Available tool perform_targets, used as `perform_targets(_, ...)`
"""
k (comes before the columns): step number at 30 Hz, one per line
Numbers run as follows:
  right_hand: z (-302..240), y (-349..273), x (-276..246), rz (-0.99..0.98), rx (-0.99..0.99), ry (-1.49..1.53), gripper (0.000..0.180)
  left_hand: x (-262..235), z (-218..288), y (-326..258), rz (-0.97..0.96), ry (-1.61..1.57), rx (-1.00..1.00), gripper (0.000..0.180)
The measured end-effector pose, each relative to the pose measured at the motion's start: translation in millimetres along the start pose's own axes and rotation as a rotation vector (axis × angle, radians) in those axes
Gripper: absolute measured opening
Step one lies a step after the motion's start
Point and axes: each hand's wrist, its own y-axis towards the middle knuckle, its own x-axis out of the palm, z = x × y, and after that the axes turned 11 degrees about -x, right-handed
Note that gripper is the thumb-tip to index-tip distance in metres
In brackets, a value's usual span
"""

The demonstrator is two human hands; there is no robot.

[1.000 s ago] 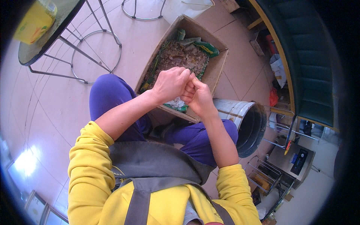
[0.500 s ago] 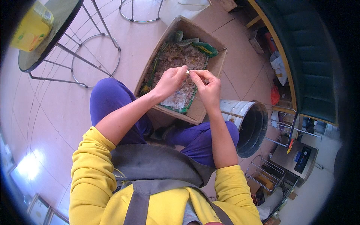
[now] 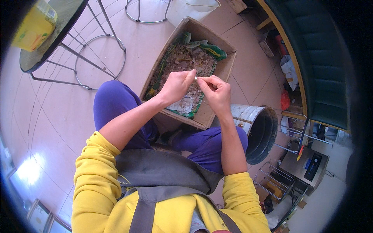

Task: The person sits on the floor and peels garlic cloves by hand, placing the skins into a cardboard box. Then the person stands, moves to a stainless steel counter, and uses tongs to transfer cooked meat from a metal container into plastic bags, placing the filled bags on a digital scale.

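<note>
Both hands (image 3: 198, 87) pinch a small white piece (image 3: 196, 78) above the cardboard box (image 3: 225, 68).

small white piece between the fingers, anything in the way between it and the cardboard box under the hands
Nothing visible. The small white piece is pinched between the left hand and right hand, held directly above the open cardboard box of papery scraps, with only air beneath.

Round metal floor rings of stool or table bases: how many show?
2. One round metal floor ring lies under the dark round table at left; another sits at the top edge, partly cut off.
</note>
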Motion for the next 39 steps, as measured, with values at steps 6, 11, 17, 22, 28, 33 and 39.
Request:
perform_targets(6, 2.3, -3.5, 6.5, 0.064, 0.099, 0.036, 0.007, 2.9, 0.1, -1.6, -0.017, -0.052, 0.033, 0.049)
perform_targets(11, 4.1, -3.6, 6.8, 0.089, 0.135, 0.235, 0.008, 1.1, 8.5, -1.0, -0.254, -0.471, -0.281, 0.046)
perform_targets(17, 9.1, -1.2, 10.9, 0.12, 0.086, 0.109, 0.01, -5.6, 13.1, -2.1, -0.404, -0.7, -0.409, 0.046)
perform_targets(22, 7.6, -0.4, 9.9, 0.125, 0.052, -0.001, 0.012, -4.4, 11.9, -2.5, -0.362, -0.72, -0.391, 0.045)
perform_targets(28, -0.2, -0.2, 11.3, 0.124, 0.021, 0.007, 0.012, 5.1, -4.6, 2.0, -0.146, -0.375, -0.221, 0.043)
perform_targets(33, 0.6, -2.2, 12.3, 0.115, 0.016, -0.017, 0.01, 7.5, -13.8, 4.0, -0.175, -0.328, -0.215, 0.042)
perform_targets(39, 6.8, -3.7, 13.2, 0.146, 0.042, 0.008, 0.008, -0.4, -2.7, -0.6, -0.426, -0.634, -0.401, 0.041)
